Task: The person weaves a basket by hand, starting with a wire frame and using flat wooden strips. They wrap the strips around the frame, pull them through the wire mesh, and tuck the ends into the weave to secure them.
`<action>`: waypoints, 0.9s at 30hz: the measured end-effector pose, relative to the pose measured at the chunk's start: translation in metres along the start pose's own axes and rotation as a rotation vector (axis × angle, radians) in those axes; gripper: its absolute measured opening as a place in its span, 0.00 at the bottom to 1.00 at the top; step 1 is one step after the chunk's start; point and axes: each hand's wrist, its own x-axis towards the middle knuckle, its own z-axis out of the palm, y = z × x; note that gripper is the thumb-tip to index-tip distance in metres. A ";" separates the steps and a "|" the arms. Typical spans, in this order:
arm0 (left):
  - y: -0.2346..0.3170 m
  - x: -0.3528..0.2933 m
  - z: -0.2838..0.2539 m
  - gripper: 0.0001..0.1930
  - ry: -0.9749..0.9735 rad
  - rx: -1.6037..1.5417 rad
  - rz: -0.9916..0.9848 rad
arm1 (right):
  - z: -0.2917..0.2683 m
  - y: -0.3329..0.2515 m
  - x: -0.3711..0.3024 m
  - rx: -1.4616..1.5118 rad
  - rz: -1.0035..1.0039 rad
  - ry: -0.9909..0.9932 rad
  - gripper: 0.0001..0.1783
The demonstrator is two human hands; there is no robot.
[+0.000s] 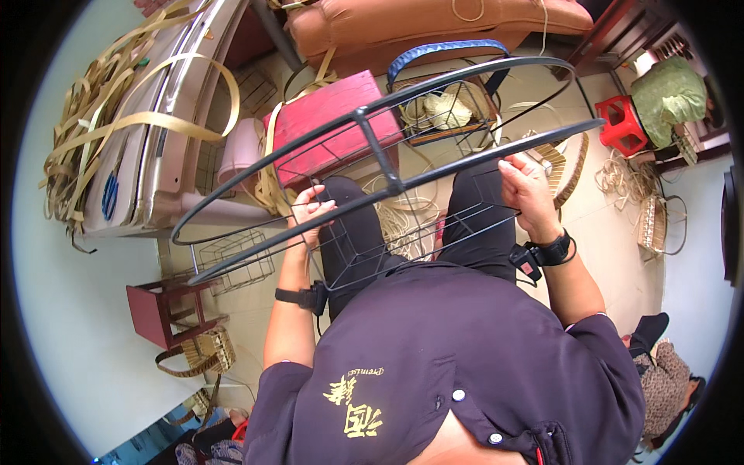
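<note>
A black metal wire basket frame (394, 186) is held up in front of me, tilted, above my lap. It has thin wire sides and long curved bars that reach out past both my hands. My left hand (310, 211) grips a wire at its left side with the fingers bent round it. At the other side my right hand (527, 190) pinches the frame near its upper bar. Black bands with small boxes are on both wrists.
Beyond the frame are a pink box (333, 116) and a basket with a blue handle (449, 101). Flat tan strips (85, 139) drape over the table (167, 155) at left. A red stool (620, 124), a wooden stool (163, 314) and woven baskets stand around. Other people sit nearby.
</note>
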 end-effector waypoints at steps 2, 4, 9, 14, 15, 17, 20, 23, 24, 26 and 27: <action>-0.011 0.003 -0.009 0.23 0.153 0.592 0.333 | 0.004 0.001 0.001 -0.030 -0.003 0.009 0.13; -0.001 0.001 0.002 0.21 0.301 0.910 0.440 | -0.001 0.003 0.002 -0.026 -0.002 0.003 0.13; -0.006 0.001 -0.002 0.23 0.127 0.077 0.082 | -0.002 0.004 0.006 -0.046 -0.018 -0.032 0.14; -0.006 -0.001 0.001 0.20 0.173 0.082 0.049 | -0.005 0.005 0.006 -0.005 0.017 -0.052 0.15; -0.005 -0.002 0.003 0.21 0.194 0.061 0.057 | -0.005 0.005 0.007 -0.014 0.014 -0.038 0.15; -0.002 -0.003 0.005 0.17 0.213 0.019 0.009 | -0.003 0.004 0.007 -0.033 0.011 -0.015 0.13; -0.025 0.009 -0.025 0.15 -0.195 -1.163 -0.366 | 0.001 0.008 0.009 -0.036 0.006 -0.026 0.13; -0.026 0.012 -0.026 0.10 -0.149 -1.049 -0.302 | 0.005 0.015 0.008 -0.035 0.003 -0.023 0.13; -0.024 0.011 -0.023 0.10 -0.086 -0.901 -0.222 | 0.005 0.016 0.009 -0.022 0.015 -0.030 0.14; -0.018 0.008 -0.023 0.11 -0.010 -0.579 -0.184 | 0.007 0.014 0.010 -0.040 0.014 -0.017 0.13; -0.007 0.002 -0.019 0.12 0.049 -0.416 -0.188 | 0.008 0.015 0.010 -0.043 0.018 -0.017 0.13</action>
